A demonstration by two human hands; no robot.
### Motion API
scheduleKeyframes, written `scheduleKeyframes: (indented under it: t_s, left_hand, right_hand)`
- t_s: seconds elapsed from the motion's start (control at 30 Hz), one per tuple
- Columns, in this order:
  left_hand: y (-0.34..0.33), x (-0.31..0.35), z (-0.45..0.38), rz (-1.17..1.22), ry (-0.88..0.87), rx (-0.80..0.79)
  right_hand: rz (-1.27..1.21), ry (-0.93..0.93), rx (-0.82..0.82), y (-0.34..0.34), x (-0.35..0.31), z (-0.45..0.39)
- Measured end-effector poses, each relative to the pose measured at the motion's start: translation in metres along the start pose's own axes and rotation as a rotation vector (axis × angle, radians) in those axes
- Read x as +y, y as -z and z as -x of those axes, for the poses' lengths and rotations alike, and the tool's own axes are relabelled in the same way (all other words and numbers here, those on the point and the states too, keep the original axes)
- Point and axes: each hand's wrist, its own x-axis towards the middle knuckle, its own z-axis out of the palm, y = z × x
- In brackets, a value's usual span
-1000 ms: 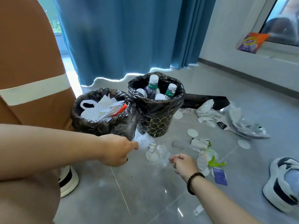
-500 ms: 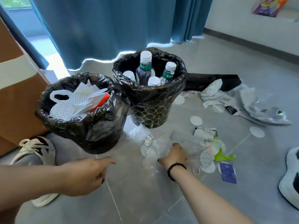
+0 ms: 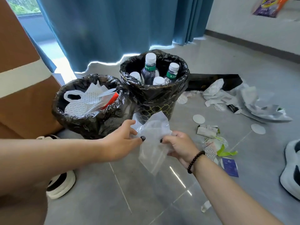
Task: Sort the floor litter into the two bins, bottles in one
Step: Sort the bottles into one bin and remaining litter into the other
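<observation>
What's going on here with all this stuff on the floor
A person is sorting floor litter into two black-lined bins. Both the left hand and the right hand pinch a clear plastic bag, held up in front of the bins. The nearer bin holds paper and plastic scraps; the farther bin holds capped bottles. Paper discs, wrappers and crumpled bags lie on the floor to the right.

The clear plastic bag (image 3: 154,143) covers the fingertips of both hands and the foot of the bottle bin (image 3: 155,95). The bottles (image 3: 148,70) show only caps and shoulders above the liner. At the right edge a white shoe (image 3: 291,169) is cut off. The print on the floor scraps (image 3: 207,129) is too small to read.
</observation>
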Motion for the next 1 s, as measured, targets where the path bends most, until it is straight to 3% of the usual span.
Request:
scheduleKeyframes:
  t_s: [0.17,0.37,0.63,0.8,0.87,1.0]
  left_hand:
    - [0.010,0.015,0.015,0.478,0.080,-0.109]
    - [0.026,0.020,0.032,0.548,0.051,-0.012]
    - [0.044,0.019,0.040,0.775,0.056,-0.139]
    - [0.053,0.019,0.046,0.948,0.108,-0.208]
    - [0.053,0.017,0.048,0.917,0.091,-0.215]
    - [0.048,0.013,0.051,0.628,-0.010,-0.055]
  right_hand:
    - [-0.007,0.069,-0.146,-0.008,-0.020,0.039]
    - [-0.073,0.064,-0.189,-0.014,-0.015,0.055]
    - [-0.285,0.201,-0.088,-0.026,-0.015,0.056]
    - [-0.174,0.286,-0.033,-0.034,-0.016,0.054]
    - [-0.170,0.317,-0.012,-0.036,-0.016,0.054]
    - [-0.207,0.298,-0.034,-0.038,-0.015,0.053]
